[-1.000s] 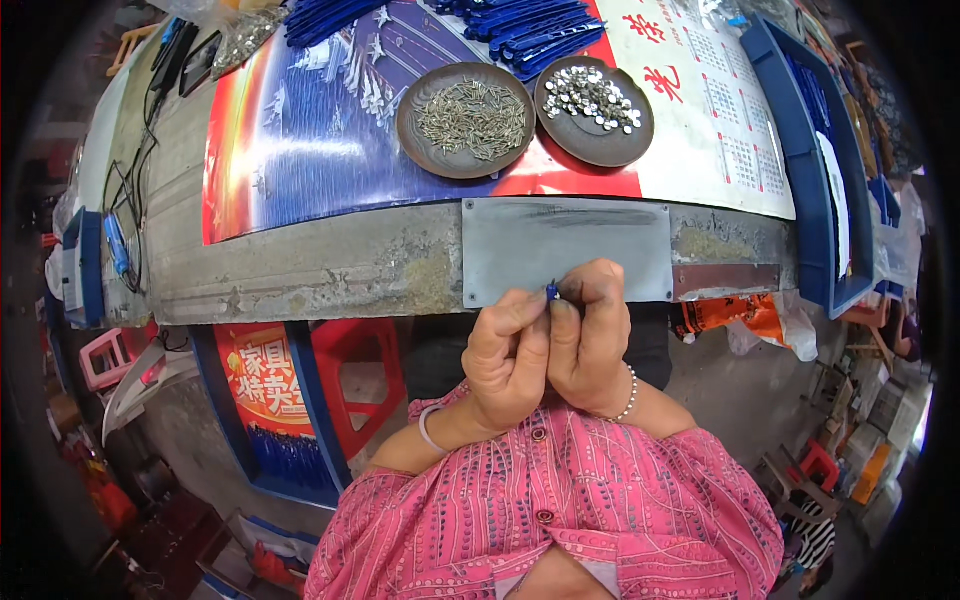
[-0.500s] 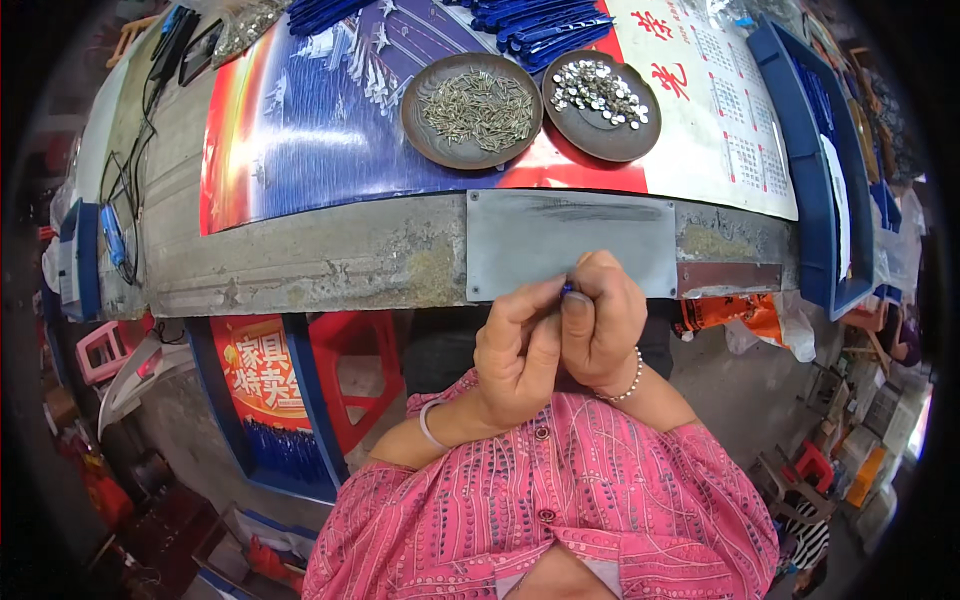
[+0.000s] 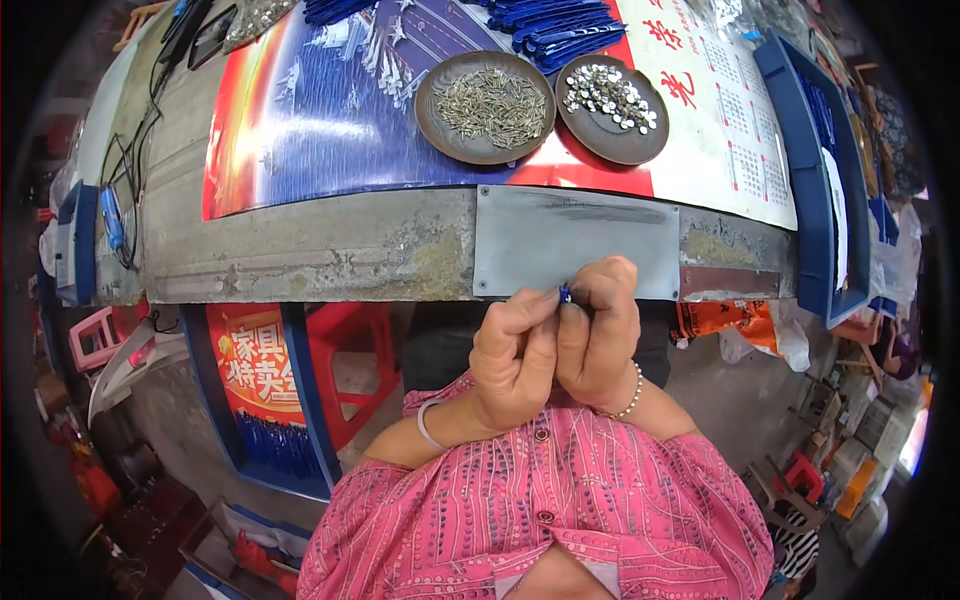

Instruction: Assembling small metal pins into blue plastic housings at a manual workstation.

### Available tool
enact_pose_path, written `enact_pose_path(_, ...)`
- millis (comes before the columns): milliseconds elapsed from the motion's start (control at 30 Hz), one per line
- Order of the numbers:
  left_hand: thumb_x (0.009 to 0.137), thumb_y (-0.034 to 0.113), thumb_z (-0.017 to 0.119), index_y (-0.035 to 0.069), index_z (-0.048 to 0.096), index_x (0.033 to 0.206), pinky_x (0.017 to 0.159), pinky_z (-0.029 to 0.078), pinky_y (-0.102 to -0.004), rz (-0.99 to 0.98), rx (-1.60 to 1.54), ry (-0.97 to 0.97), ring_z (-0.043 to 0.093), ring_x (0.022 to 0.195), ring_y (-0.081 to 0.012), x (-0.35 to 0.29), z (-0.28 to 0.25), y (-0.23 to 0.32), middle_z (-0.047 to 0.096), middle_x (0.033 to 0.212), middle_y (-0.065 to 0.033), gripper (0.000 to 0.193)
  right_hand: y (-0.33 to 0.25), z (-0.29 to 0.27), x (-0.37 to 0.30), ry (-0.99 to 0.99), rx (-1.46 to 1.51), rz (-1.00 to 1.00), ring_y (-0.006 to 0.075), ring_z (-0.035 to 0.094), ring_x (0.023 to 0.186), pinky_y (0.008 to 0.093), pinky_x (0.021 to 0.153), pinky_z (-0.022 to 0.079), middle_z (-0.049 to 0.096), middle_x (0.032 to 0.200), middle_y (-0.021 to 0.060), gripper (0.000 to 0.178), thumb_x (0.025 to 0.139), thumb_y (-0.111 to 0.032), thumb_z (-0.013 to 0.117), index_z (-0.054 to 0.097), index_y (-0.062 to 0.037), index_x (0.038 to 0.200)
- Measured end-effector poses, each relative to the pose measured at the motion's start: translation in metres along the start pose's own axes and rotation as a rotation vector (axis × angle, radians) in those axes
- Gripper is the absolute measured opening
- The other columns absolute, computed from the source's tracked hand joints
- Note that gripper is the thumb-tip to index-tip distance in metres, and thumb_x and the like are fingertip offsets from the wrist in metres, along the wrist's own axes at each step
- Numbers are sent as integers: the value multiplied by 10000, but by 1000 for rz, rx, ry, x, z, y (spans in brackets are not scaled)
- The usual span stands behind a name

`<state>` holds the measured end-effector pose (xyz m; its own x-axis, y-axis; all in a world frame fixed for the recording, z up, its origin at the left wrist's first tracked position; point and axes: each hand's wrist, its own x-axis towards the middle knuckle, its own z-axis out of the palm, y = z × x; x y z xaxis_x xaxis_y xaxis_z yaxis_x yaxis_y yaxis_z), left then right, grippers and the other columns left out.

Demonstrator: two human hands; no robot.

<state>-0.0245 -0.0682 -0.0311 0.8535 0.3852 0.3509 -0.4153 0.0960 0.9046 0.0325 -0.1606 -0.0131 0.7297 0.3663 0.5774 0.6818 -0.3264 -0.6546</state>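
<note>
Small blue piece (image 3: 565, 294), held just right of the frame's centre, sits between your two hands, its finer detail too tiny to make out. Thumb and index finger of your left hand (image 3: 515, 350) close on it from one side, those of your right hand (image 3: 598, 340) from the other, with the fingers (image 3: 540, 303) of both drawn in close together. From above, the piece shows against the lower edge of a grey plate (image 3: 575, 240) fixed along the front of the bench (image 3: 300, 265); whether it touches the plate, you cannot tell from this view.

Above your hands, two brown dishes stand side by side on a colourful poster (image 3: 300, 150): the left dish (image 3: 427, 120) holds slim metal pins (image 3: 490, 105), the right dish (image 3: 640, 150) round, silvery pieces (image 3: 610, 98). Bundled blue strips (image 3: 570, 35) lie at the top of the frame, and a blue tray (image 3: 812, 220) stands at the right. A white bangle (image 3: 428, 428) circles your left wrist, a beaded bracelet (image 3: 634, 395) your right, above your patterned pink shirt (image 3: 540, 480). At lower left, a red stool (image 3: 375, 400) stands beside another blue tray (image 3: 310, 400).
</note>
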Motion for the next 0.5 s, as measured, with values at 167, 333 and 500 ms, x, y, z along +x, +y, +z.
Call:
enact_pose_path(167,902,-67,467,-29,481,1114,600,403,-203,-78,-134,24,475,671,-79,-3,-2,0,561,849,-77,215,-11,-7,6,-44,383,495,211,486,597,294,610,419,534,763,98,112,811,-39,581,515,5,890)
enact_pose_path(333,910,-49,469,-47,475,1149,680,453,-215,-107,-31,46,552,783,-94,4,3,5,591,942,-100,239,1,-10,8,-116,332,300,176,506,577,239,554,410,534,714,99,126,807,-52,598,532,21,886)
enact_pose_path(500,914,-41,464,-48,475,1173,702,463,-216,-142,-7,25,573,807,-98,-5,-4,1,607,954,-108,259,5,1,5,-39,4,-68,228,524,581,286,552,430,542,713,91,141,800,-50,608,518,3,894)
